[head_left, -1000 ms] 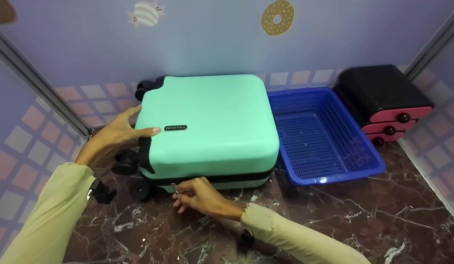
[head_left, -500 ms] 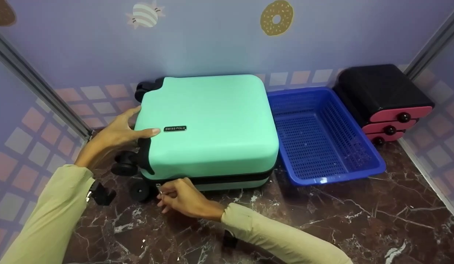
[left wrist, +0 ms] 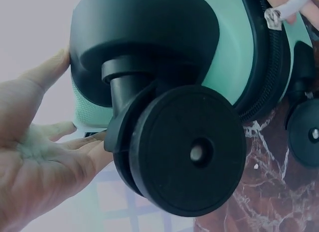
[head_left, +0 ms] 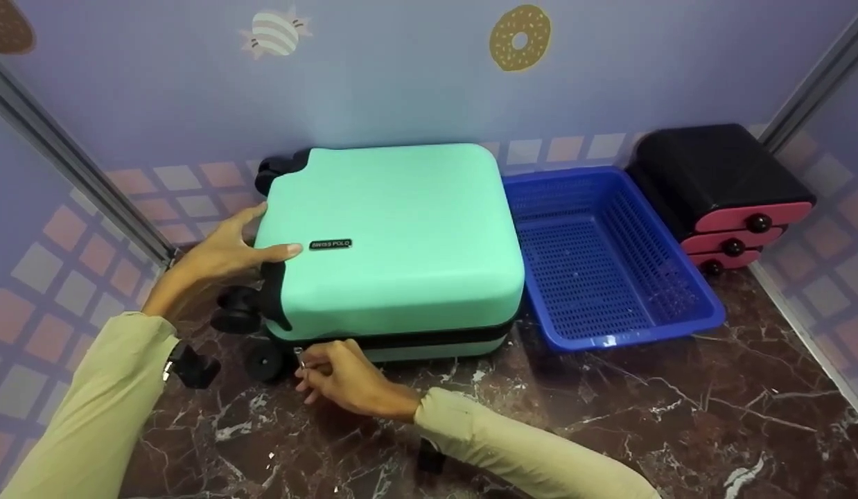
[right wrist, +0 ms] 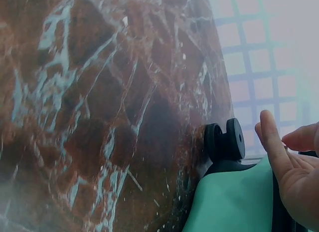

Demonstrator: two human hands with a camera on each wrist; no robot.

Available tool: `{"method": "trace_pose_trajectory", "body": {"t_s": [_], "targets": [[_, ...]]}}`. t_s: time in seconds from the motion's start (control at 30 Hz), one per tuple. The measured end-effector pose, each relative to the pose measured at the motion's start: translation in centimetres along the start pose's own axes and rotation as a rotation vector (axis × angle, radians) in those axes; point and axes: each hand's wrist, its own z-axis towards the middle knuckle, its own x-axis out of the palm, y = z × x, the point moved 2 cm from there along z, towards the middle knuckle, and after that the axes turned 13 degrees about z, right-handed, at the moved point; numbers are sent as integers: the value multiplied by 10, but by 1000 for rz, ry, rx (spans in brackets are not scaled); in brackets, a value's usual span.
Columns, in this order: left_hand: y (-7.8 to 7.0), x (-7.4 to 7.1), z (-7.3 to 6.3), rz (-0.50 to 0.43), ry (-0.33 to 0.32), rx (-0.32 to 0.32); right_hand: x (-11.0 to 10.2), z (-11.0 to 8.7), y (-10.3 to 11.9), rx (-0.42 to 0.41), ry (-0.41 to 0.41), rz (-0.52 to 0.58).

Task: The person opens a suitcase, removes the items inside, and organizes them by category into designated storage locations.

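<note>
A mint-green hard-shell suitcase (head_left: 401, 208) lies flat on the floor, its wheels toward the left. My left hand (head_left: 221, 253) rests on the wheel end, with the thumb on the top face and the fingers spread along the end. In the left wrist view a large black caster wheel (left wrist: 224, 142) stands beside that hand. At the front side, near the lower left corner, my right hand (head_left: 346, 378) pinches a metal zipper pull (head_left: 299, 352). The black zipper (left wrist: 274, 67) runs round the side, and part of it is hidden behind the right hand.
Right of the suitcase sits a blue perforated plastic basket (head_left: 685, 329). Farther right stands a small black drawer unit (head_left: 727, 163) with pink fronts. A patterned wall (head_left: 401, 76) is close behind the suitcase. The floor (head_left: 540, 409) is dark red marble.
My right hand has slid left along the suitcase's front side with the zipper pull, toward the wheel corner, and has barely moved in the last half second. My left hand has stayed in place.
</note>
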Motion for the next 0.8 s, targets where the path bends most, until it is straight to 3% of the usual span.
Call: {"method": "trace_pose_trajectory", "body": {"t_s": [0.23, 0.43, 0.5, 0.63, 0.7, 0.8], "targets": [[16, -4, -4, -183, 59, -29, -2, 0, -2, 21, -23, 30], [18, -4, -7, -156, 51, -31, 4, -2, -6, -38, -25, 1], [18, -4, -8, -148, 51, -25, 5, -4, -3, -23, -16, -28], [15, -5, -6, -148, 65, -12, -7, -25, 18, 22, 41, -196], [15, -7, -2, -138, 71, 18, -19, -45, 35, -56, 49, -311], [16, -10, 5, -73, 65, 75, -50, -80, 60, -345, -32, -528]]}}
